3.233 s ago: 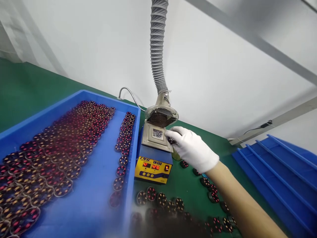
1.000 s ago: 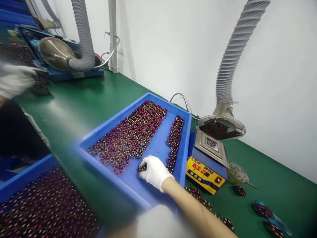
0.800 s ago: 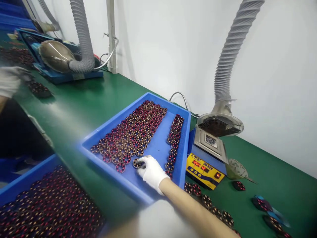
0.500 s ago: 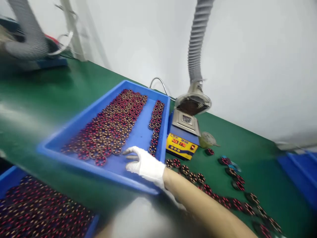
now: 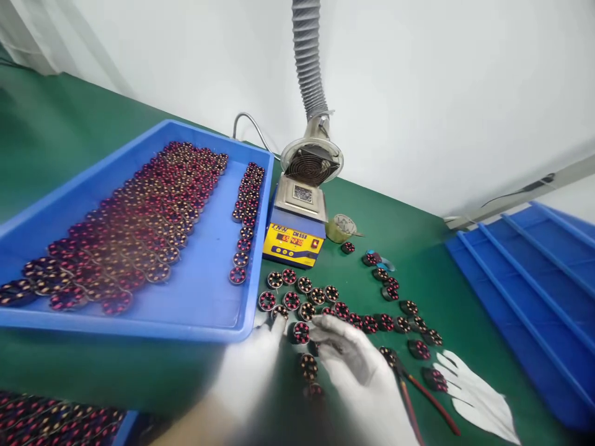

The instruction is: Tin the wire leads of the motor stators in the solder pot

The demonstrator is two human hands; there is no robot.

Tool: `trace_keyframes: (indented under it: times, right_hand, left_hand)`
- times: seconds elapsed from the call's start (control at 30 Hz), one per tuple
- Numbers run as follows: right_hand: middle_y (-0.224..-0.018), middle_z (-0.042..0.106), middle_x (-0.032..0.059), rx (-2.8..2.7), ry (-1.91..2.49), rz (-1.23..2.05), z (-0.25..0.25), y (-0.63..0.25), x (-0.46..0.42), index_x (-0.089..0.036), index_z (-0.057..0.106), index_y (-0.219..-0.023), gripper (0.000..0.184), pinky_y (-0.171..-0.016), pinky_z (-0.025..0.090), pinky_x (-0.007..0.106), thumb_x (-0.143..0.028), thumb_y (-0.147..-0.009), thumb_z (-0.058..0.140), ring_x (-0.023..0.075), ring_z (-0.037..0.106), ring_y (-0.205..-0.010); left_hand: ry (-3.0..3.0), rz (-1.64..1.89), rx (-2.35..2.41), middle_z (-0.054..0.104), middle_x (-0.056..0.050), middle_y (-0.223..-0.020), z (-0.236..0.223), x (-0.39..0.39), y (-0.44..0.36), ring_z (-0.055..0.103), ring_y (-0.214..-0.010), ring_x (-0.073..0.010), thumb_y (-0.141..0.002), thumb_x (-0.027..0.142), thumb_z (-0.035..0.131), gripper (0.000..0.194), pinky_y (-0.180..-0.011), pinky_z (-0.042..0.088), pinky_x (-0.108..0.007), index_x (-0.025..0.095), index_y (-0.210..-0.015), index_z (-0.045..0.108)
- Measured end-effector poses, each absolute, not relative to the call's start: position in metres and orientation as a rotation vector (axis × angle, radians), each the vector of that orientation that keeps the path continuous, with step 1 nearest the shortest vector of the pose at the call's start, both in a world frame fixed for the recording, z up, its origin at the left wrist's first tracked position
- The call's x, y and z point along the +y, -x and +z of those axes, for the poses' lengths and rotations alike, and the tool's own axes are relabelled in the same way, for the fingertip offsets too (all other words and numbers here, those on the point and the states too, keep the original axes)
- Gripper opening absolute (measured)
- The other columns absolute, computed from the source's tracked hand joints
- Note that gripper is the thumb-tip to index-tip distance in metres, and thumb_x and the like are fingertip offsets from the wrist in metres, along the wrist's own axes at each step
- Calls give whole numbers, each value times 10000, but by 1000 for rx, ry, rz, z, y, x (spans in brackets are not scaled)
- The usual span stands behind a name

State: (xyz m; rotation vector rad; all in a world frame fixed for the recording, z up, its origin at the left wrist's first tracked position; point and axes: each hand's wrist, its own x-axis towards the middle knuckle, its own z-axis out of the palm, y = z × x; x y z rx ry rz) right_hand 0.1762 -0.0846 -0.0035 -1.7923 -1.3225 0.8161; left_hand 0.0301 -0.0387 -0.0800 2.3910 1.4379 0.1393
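My left hand (image 5: 251, 365), in a white glove, is at the front right corner of the blue tray (image 5: 204, 331). One fingertip meets a small round wound stator (image 5: 279, 311); motion blur hides its other fingers. My right hand (image 5: 356, 359), also white-gloved, is curved with thumb and fingers apart. Its fingertips are at the right side of another stator (image 5: 301, 332), apparently touching it; a firm grip does not show. More stators (image 5: 317, 295) stand on the green bench around both hands. Inside the tray, a wide block of stators (image 5: 158, 217) lies left of a narrow row (image 5: 246, 204).
Behind the hands stands a yellow-and-blue heated pot unit (image 5: 294, 238) under a fume duct (image 5: 309, 62). A small cup (image 5: 341, 228) is beside it. Pliers (image 5: 430, 396) and a spare white glove (image 5: 478, 393) lie right. Blue trays (image 5: 515, 297) lean at far right.
My right hand has left the tray and is now among the stators on the bench. My left hand has come up beside it. The view has swung right.
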Motion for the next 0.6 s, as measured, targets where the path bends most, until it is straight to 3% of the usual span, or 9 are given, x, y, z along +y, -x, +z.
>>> trace_keyframes:
  times: [0.17, 0.33, 0.47, 0.6]
  right_hand:
    - [-1142, 647, 44, -1848, 1769, 351, -46, -191, -102, -333, 568, -1176, 394, -875, 533, 414, -225, -798, 547, 257, 616, -1037]
    - [-1251, 575, 25, -2053, 1695, 122, -72, -187, -109, -408, 405, -1321, 594, -904, 509, 469, -135, -800, 495, 281, 563, -1116]
    - [-1213, 599, -2, -1994, 1770, 70, -85, -176, -120, -479, 440, -1270, 594, -847, 553, 446, -165, -780, 558, 291, 581, -1087]
    - [-1128, 647, 28, -1924, 1681, 82, -58, -183, -96, -442, 562, -1168, 491, -723, 597, 376, -213, -740, 632, 281, 648, -964]
  left_hand:
    - [-2324, 155, 1494, 615, -76, -772, -85, -37, -33, 607, -711, -266, -883, 107, 310, 345, -560, 465, -349, 193, -1096, 568]
    - [-2074, 336, 1275, 653, 13, -910, -78, -45, -26, 619, -814, -123, -863, 101, 445, 249, -695, 482, -196, 215, -1065, 537]
    - [-1851, 498, 1011, 622, -51, -1054, -63, -58, -21, 596, -912, -118, -908, 226, 413, 256, -772, 476, -148, 154, -1139, 496]
    - [-1980, 523, 1004, 578, -94, -1160, -67, -55, -9, 604, -920, -147, -898, 386, 439, 456, -773, 492, -172, 164, -1292, 380]
